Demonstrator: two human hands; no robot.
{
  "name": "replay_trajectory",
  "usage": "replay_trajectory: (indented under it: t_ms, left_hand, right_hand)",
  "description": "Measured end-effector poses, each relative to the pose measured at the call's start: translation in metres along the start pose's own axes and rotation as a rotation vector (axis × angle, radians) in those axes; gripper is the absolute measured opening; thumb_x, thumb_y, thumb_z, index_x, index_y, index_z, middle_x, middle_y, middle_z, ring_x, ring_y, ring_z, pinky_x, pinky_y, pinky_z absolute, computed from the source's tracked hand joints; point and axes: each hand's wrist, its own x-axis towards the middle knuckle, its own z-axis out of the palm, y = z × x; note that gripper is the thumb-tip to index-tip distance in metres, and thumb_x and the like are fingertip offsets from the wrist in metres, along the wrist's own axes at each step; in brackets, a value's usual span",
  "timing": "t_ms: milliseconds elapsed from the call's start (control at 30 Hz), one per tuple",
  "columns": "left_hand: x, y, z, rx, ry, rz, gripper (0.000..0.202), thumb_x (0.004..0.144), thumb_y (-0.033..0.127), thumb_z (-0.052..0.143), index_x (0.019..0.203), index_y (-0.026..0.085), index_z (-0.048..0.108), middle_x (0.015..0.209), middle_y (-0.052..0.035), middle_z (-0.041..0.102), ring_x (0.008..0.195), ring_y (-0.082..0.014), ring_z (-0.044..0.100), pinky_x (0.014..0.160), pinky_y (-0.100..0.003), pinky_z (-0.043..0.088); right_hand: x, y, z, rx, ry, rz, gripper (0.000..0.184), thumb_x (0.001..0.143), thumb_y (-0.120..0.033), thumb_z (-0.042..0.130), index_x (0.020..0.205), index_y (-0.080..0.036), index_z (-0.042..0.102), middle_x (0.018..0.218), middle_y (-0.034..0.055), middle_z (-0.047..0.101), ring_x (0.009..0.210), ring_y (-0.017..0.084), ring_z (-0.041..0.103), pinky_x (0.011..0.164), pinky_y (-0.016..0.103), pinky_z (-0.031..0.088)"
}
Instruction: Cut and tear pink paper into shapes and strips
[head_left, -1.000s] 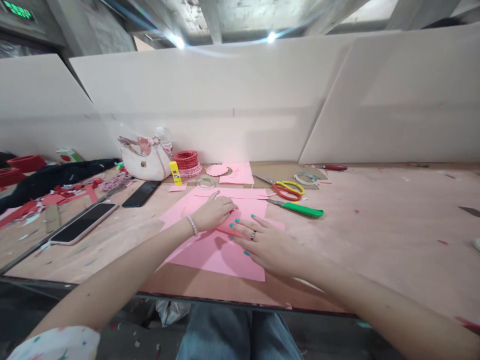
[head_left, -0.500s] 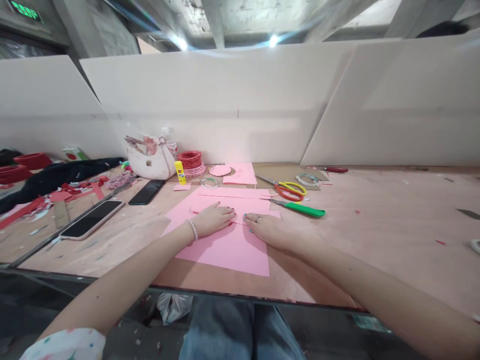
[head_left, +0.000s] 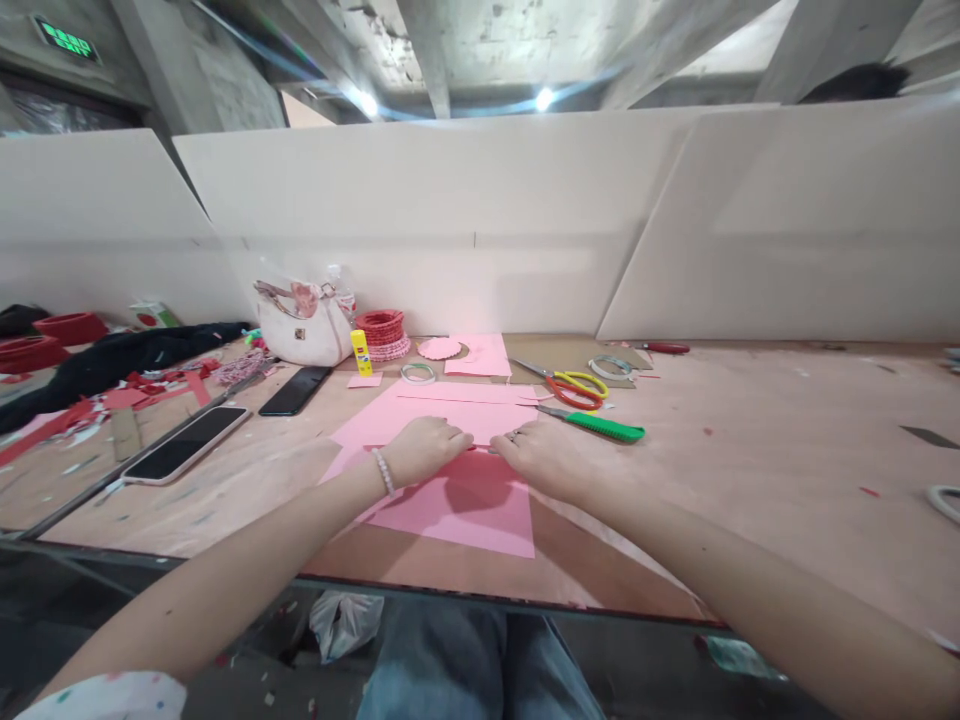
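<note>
My left hand (head_left: 429,452) is closed, its fingers curled over the edge of a pink paper sheet (head_left: 469,515) in front of me. Close beside it, my right hand (head_left: 541,458) is closed on the same edge, and its fingertips are partly hidden. Between the two hands a raised fold or edge of the paper shows, casting a shadow on the sheet below. More pink paper (head_left: 450,405) lies flat behind my hands. Green-handled scissors (head_left: 606,427) rest just beyond my right hand, with yellow-and-orange-handled scissors (head_left: 577,392) behind them.
A yellow glue stick (head_left: 361,352) stands at the back left, near a white handbag (head_left: 304,330) and coiled red cord (head_left: 381,326). Two phones, one black (head_left: 295,390), lie on the left. A tape roll (head_left: 418,373) and scalloped pink piece (head_left: 439,348) lie behind the paper.
My fingers, flat on the paper before, have curled in and now grip its edge. That edge has lifted a little. The view has tilted slightly upward.
</note>
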Motion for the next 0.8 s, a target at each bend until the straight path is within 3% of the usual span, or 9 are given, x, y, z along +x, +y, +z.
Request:
replay_trajectory:
  t_ms: [133, 300, 433, 533, 667, 733, 800]
  left_hand:
    - [-0.018, -0.02, -0.024, -0.06, -0.083, -0.055, 0.021, 0.094, 0.026, 0.042, 0.097, 0.018, 0.061, 0.084, -0.0037, 0.068, 0.072, -0.0172, 0.064, 0.062, -0.026, 0.042]
    - [-0.046, -0.048, -0.044, -0.148, -0.154, -0.158, 0.045, 0.096, 0.041, 0.03, 0.078, 0.017, 0.063, 0.073, -0.0029, 0.066, 0.065, -0.0143, 0.06, 0.061, -0.023, 0.037]
    - [-0.055, -0.066, -0.054, -0.187, -0.183, -0.235, 0.047, 0.094, 0.046, 0.032, 0.072, 0.016, 0.061, 0.067, -0.0023, 0.063, 0.061, -0.0138, 0.057, 0.058, -0.022, 0.036]
    - [-0.057, -0.084, -0.062, -0.158, -0.205, -0.451, 0.038, 0.092, 0.038, 0.039, 0.069, 0.016, 0.06, 0.06, -0.0007, 0.061, 0.051, -0.0121, 0.054, 0.054, -0.021, 0.034]
    - [-0.053, -0.099, -0.062, -0.033, -0.042, -0.692, 0.039, 0.093, 0.029, 0.031, 0.073, 0.013, 0.061, 0.061, -0.0071, 0.061, 0.054, -0.0182, 0.056, 0.053, -0.025, 0.034]
    - [-0.045, -0.09, -0.056, -0.015, 0.034, -0.722, 0.048, 0.095, 0.029, 0.02, 0.078, 0.01, 0.061, 0.064, -0.0108, 0.062, 0.06, -0.0212, 0.058, 0.056, -0.027, 0.037]
    - [-0.031, -0.069, -0.047, -0.037, 0.083, -0.654, 0.047, 0.096, 0.031, 0.019, 0.087, 0.011, 0.061, 0.078, -0.0118, 0.065, 0.073, -0.0208, 0.061, 0.064, -0.028, 0.042]
  right_hand:
    - [-0.014, 0.017, -0.01, 0.027, 0.029, 0.124, 0.016, 0.086, -0.017, 0.045, 0.087, -0.014, 0.061, 0.066, 0.0077, 0.064, 0.061, 0.018, 0.056, 0.052, 0.028, 0.023]
    - [-0.032, 0.036, -0.016, 0.136, 0.021, 0.293, 0.022, 0.086, -0.022, 0.043, 0.076, -0.017, 0.061, 0.066, 0.0063, 0.064, 0.058, 0.016, 0.054, 0.05, 0.027, 0.018]
    - [-0.041, 0.043, -0.011, 0.306, 0.002, 0.353, 0.023, 0.087, -0.023, 0.04, 0.079, -0.018, 0.061, 0.074, 0.0047, 0.066, 0.062, 0.015, 0.056, 0.051, 0.024, 0.028]
    - [-0.042, 0.049, -0.001, 0.444, -0.017, 0.388, 0.025, 0.087, -0.024, 0.036, 0.077, -0.019, 0.059, 0.077, 0.0029, 0.066, 0.063, 0.014, 0.057, 0.051, 0.023, 0.034]
    - [-0.037, 0.05, 0.017, 0.556, -0.054, 0.468, 0.026, 0.085, -0.026, 0.035, 0.075, -0.018, 0.057, 0.065, 0.0015, 0.062, 0.054, 0.014, 0.055, 0.045, 0.022, 0.035]
    - [-0.032, 0.046, 0.024, 0.58, -0.071, 0.486, 0.026, 0.085, -0.022, 0.033, 0.078, -0.017, 0.058, 0.065, 0.0011, 0.063, 0.054, 0.013, 0.055, 0.044, 0.022, 0.035]
    - [-0.025, 0.038, 0.027, 0.579, -0.086, 0.492, 0.027, 0.084, -0.016, 0.031, 0.081, -0.017, 0.058, 0.065, 0.001, 0.063, 0.054, 0.013, 0.056, 0.046, 0.021, 0.036]
